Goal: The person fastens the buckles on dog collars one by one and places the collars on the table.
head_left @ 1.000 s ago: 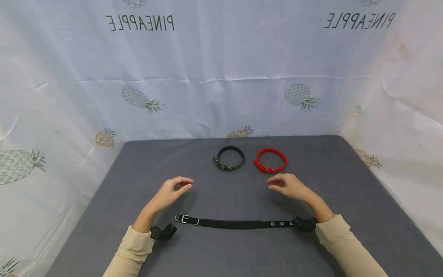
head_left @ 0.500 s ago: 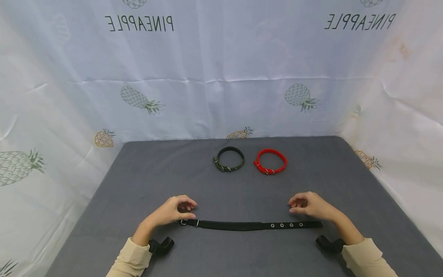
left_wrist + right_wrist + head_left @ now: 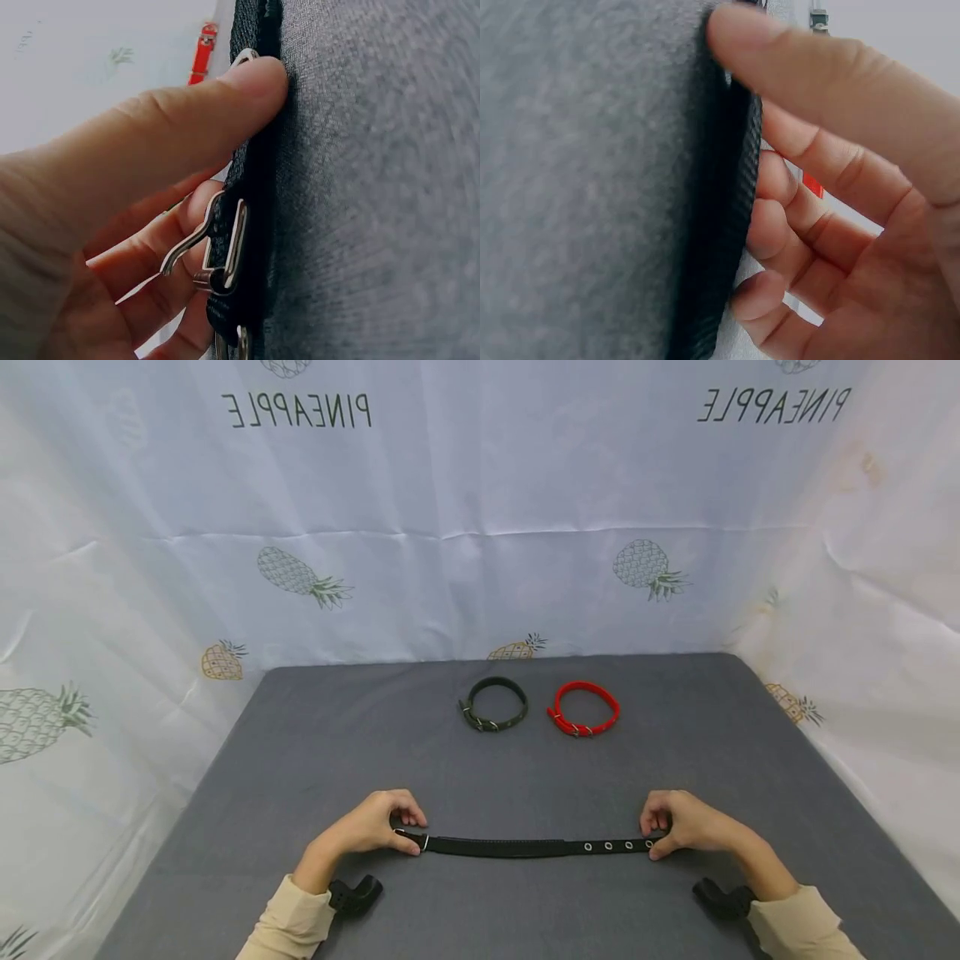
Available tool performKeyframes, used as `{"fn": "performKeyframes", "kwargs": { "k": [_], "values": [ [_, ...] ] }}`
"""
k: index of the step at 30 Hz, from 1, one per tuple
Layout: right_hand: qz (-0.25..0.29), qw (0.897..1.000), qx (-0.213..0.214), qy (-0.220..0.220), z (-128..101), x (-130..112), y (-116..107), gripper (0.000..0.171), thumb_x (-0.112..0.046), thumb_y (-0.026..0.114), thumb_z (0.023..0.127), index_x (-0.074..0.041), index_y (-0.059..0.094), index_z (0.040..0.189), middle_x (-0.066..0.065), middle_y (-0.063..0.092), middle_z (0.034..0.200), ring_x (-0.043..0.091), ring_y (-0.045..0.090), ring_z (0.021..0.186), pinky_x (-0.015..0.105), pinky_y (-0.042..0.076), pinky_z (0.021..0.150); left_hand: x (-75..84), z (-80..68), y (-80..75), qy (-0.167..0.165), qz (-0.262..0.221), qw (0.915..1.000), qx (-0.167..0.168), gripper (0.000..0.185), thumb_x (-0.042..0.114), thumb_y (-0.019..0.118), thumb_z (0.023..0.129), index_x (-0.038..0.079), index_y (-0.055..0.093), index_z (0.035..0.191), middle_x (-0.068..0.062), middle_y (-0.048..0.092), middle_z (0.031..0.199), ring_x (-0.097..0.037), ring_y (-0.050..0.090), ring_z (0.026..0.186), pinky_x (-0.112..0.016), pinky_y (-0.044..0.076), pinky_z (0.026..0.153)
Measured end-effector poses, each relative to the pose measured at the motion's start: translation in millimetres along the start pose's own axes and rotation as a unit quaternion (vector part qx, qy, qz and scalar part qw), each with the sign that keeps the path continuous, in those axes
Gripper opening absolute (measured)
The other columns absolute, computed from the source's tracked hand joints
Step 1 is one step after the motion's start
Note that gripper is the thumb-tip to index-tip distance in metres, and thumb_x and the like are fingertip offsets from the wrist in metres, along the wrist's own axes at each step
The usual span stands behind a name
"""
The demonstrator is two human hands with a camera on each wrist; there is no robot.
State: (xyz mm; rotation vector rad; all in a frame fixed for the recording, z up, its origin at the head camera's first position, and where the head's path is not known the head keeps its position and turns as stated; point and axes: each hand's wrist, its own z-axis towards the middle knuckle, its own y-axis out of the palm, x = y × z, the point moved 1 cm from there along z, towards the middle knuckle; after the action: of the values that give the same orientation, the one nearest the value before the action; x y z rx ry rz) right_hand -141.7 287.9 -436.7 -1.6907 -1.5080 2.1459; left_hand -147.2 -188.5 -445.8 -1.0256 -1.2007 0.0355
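Observation:
A black pet collar lies stretched out straight on the grey tabletop, buckle end left, metal eyelets right. My left hand grips it at the buckle end, thumb on the near edge and fingers on the far one. The left wrist view shows the silver buckle with its prong sticking out below the thumb. At the eyelet end my right hand pinches the strap, its thumb across the near side and fingers curled along the other; the tip is hidden under this hand.
Farther back on the table lie two buckled collars, a dark green one and a red one to its right. A white pineapple-print curtain hangs behind and along both sides.
Both hands have come down and toward the person onto the black collar's ends, the right also moving outward. They now hold the strap; the other collars stay put.

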Motion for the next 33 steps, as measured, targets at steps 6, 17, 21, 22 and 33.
{"fn": "performKeyframes", "kwargs": {
  "k": [6,17,21,22,33],
  "values": [
    [-0.018,1.000,-0.004,0.014,3,0,0,0.020,-0.016,0.085,0.068,-0.010,0.066,0.075,0.003,0.052,0.068,-0.004,0.043,0.064,0.018,0.039,0.056,0.8,0.8,0.2,-0.007,-0.008,0.9998,-0.019,0.014,0.012,0.083,0.073,0.009,0.075,0.084,-0.005,0.068,0.082,0.000,0.055,0.071,-0.018,0.050,0.066],
    [-0.041,0.998,0.003,0.039,8,-6,-9,0.015,-0.014,0.080,0.075,-0.008,0.066,0.077,-0.007,0.057,0.068,-0.008,0.044,0.061,0.018,0.042,0.053,-0.8,3.0,-4.1,0.001,0.009,1.0000,-0.002,0.010,0.006,0.079,0.074,0.008,0.075,0.083,-0.005,0.069,0.079,0.002,0.055,0.069,-0.016,0.049,0.063],
    [-0.043,0.998,0.007,0.054,11,-11,-16,0.014,-0.015,0.079,0.077,-0.008,0.067,0.080,-0.007,0.061,0.071,-0.008,0.047,0.063,0.019,0.044,0.055,-0.3,4.4,-9.0,0.013,0.023,0.9996,0.011,0.009,0.006,0.077,0.077,0.009,0.075,0.085,-0.005,0.070,0.082,0.001,0.056,0.072,-0.018,0.050,0.065],
    [-0.042,0.997,0.008,0.057,12,-12,-17,0.013,-0.015,0.078,0.078,-0.008,0.067,0.081,-0.007,0.062,0.073,-0.007,0.047,0.063,0.019,0.045,0.055,0.2,4.7,-10.9,0.015,0.030,0.9993,0.014,0.009,0.007,0.076,0.077,0.009,0.075,0.086,-0.004,0.070,0.083,0.000,0.057,0.073,-0.018,0.051,0.066],
    [-0.038,0.995,0.029,0.089,21,-24,-37,0.016,-0.020,0.073,0.084,-0.007,0.067,0.091,0.002,0.069,0.087,-0.005,0.058,0.074,0.021,0.050,0.063,7.8,7.5,-32.5,0.000,0.042,0.9980,0.046,0.010,0.009,0.072,0.083,0.008,0.074,0.093,-0.007,0.071,0.092,-0.002,0.059,0.080,-0.020,0.051,0.073]
  ]
}}
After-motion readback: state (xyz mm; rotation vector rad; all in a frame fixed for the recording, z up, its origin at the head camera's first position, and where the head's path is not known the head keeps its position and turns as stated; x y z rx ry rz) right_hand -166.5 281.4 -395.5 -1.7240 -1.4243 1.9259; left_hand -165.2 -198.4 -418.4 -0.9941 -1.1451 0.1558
